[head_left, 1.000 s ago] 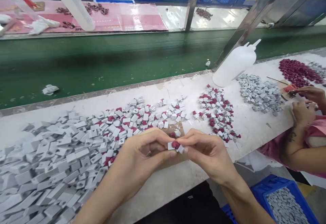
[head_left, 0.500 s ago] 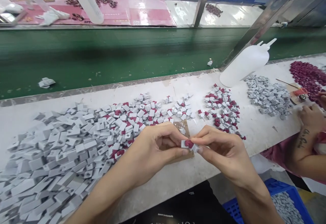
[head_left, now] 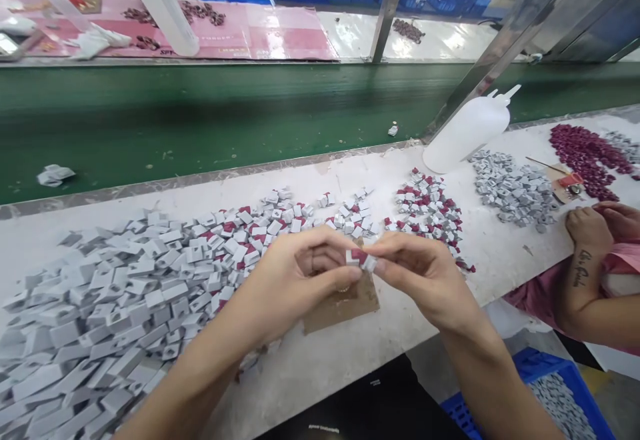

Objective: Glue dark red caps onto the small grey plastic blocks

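Between my two hands is a small grey and maroon plastic piece (head_left: 359, 257), held above the table. My left hand (head_left: 295, 280) pinches its left end with thumb and forefinger. The fingertips of my right hand (head_left: 425, 277) close on its right end. Beneath them lies a brown cardboard square (head_left: 345, 310), partly covered by my left hand. A large heap of grey blocks (head_left: 120, 300) spreads to the left, with grey and maroon pieces mixed in toward the middle. Another pile of grey and maroon pieces (head_left: 430, 207) lies beyond my right hand.
A white squeeze bottle (head_left: 467, 130) stands tilted by a metal post. Behind the table runs a green conveyor belt (head_left: 210, 113). At right are a co-worker's arms (head_left: 587, 280), a grey pile (head_left: 513, 190) and a maroon pile (head_left: 583, 157). A blue crate (head_left: 565, 360) sits low at right.
Both hands have risen slightly and shifted left with the piece still between them. More of the cardboard shows below. The co-worker's hands have come together nearer the table edge.
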`<state>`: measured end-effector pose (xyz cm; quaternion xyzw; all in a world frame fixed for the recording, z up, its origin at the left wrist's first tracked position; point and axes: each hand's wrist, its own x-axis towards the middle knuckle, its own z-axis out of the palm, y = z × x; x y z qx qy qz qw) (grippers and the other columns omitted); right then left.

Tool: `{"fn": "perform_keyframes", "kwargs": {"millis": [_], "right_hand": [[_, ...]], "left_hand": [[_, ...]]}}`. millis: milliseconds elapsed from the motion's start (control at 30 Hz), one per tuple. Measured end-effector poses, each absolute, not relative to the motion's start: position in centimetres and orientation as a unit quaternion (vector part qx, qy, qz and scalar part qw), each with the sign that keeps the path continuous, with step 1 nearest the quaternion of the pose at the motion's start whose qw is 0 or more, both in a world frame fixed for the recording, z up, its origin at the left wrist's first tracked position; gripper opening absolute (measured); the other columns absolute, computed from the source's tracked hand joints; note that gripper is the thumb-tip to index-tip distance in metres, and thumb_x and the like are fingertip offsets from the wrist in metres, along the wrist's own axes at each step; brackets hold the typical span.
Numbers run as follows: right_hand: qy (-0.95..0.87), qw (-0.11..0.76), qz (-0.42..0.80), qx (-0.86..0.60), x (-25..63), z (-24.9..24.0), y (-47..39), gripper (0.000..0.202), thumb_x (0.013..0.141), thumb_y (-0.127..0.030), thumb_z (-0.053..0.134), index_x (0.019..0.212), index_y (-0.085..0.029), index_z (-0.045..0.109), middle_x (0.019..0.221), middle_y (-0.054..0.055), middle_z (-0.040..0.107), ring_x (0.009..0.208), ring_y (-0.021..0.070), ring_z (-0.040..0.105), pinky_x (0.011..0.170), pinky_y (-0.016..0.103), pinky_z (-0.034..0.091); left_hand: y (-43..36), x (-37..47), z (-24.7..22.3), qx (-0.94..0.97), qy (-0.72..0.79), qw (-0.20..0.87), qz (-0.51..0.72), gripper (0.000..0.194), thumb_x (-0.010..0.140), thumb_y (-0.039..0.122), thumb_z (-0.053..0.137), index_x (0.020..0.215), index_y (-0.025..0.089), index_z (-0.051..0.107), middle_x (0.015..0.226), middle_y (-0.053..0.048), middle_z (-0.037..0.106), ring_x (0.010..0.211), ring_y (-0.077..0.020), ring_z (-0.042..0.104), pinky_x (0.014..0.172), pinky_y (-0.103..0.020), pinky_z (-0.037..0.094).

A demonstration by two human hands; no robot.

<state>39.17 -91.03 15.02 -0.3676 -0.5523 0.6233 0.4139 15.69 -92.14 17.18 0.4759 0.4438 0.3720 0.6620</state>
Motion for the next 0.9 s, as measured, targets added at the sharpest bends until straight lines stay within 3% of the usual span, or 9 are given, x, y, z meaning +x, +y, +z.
{"fn": "perform_keyframes", "kwargs": {"millis": [167,400,500,567,633,700,767,833,900], "right_hand": [[-0.500,0.452,0.627,-0.392,38.0,13.9,-89.6,0.012,0.098,-0.039,0.097,0.110,-0.037,0.096,0.109,0.003,0.093,0.103,0.0248,0.090,0.092,0.042,0.077],[-0.539,0.443,0.607,-0.382,37.2,13.6,-87.0,0.011,0.100,-0.036,0.094,0.111,-0.035,0.095,0.106,0.003,0.092,0.097,0.0233,0.089,0.088,0.043,0.078],[-0.644,0.360,0.500,-0.452,37.5,13.3,-81.5,0.030,0.103,-0.034,0.088,0.133,-0.030,0.090,0.110,0.006,0.091,0.096,0.0242,0.087,0.089,0.046,0.077],[-0.691,0.319,0.364,-0.538,37.8,12.8,-76.4,0.040,0.105,-0.023,0.077,0.144,-0.024,0.084,0.122,0.010,0.089,0.101,0.0257,0.086,0.096,0.048,0.075],[-0.690,0.317,0.286,-0.585,38.1,12.0,-71.0,0.048,0.101,-0.011,0.067,0.146,-0.019,0.082,0.141,0.017,0.083,0.115,0.0305,0.083,0.114,0.058,0.067],[-0.686,0.313,0.248,-0.608,38.3,11.2,-66.5,0.055,0.095,-0.006,0.067,0.146,-0.021,0.081,0.156,0.017,0.074,0.134,0.0354,0.075,0.129,0.064,0.054],[-0.686,0.301,0.234,-0.620,38.1,10.5,-63.3,0.056,0.090,-0.005,0.070,0.140,-0.025,0.083,0.161,0.015,0.071,0.148,0.0400,0.065,0.135,0.070,0.045],[-0.688,0.289,0.237,-0.622,37.7,10.0,-61.5,0.046,0.086,-0.004,0.075,0.125,-0.024,0.087,0.153,0.015,0.075,0.153,0.0439,0.060,0.136,0.074,0.040],[-0.688,0.291,0.251,-0.615,37.2,9.9,-61.0,0.029,0.085,-0.004,0.078,0.107,-0.022,0.087,0.137,0.016,0.081,0.149,0.0453,0.062,0.135,0.074,0.041]], "left_hand": [[-91.4,15.8,18.0,0.482,0.473,0.602,0.425,0.015,0.095,0.038,0.093,0.099,0.025,0.088,0.090,-0.007,0.089,0.076,-0.0257,0.085,0.070,-0.034,0.072],[-88.8,15.3,17.2,0.568,0.507,0.506,0.405,0.016,0.103,0.040,0.081,0.103,0.025,0.085,0.102,-0.008,0.088,0.087,-0.0269,0.084,0.077,-0.037,0.067],[-84.1,14.0,16.3,0.591,0.567,0.452,0.353,0.016,0.098,0.039,0.085,0.101,0.024,0.087,0.103,-0.010,0.088,0.087,-0.0292,0.080,0.074,-0.039,0.062],[-80.3,12.8,15.7,0.577,0.640,0.389,0.326,0.016,0.098,0.038,0.085,0.100,0.022,0.088,0.104,-0.010,0.087,0.091,-0.0276,0.077,0.078,-0.038,0.060],[-76.9,11.7,15.0,0.548,0.693,0.347,0.315,0.024,0.106,0.040,0.079,0.105,0.017,0.087,0.107,-0.007,0.085,0.101,-0.0249,0.076,0.089,-0.036,0.059],[-74.1,10.7,14.2,0.524,0.719,0.338,0.308,0.032,0.112,0.045,0.074,0.111,0.014,0.084,0.115,-0.006,0.083,0.109,-0.0255,0.076,0.098,-0.038,0.060],[-72.0,9.9,13.2,0.501,0.740,0.342,0.293,0.035,0.113,0.047,0.076,0.121,0.013,0.080,0.124,-0.008,0.081,0.112,-0.0275,0.078,0.100,-0.045,0.066],[-70.4,9.2,12.2,0.474,0.762,0.344,0.276,0.032,0.110,0.044,0.081,0.124,0.015,0.078,0.126,-0.009,0.080,0.111,-0.0275,0.079,0.098,-0.048,0.069],[-69.3,8.7,11.5,0.453,0.779,0.336,0.273,0.021,0.107,0.035,0.084,0.106,0.015,0.078,0.118,-0.011,0.081,0.111,-0.0284,0.079,0.097,-0.048,0.067]]}}
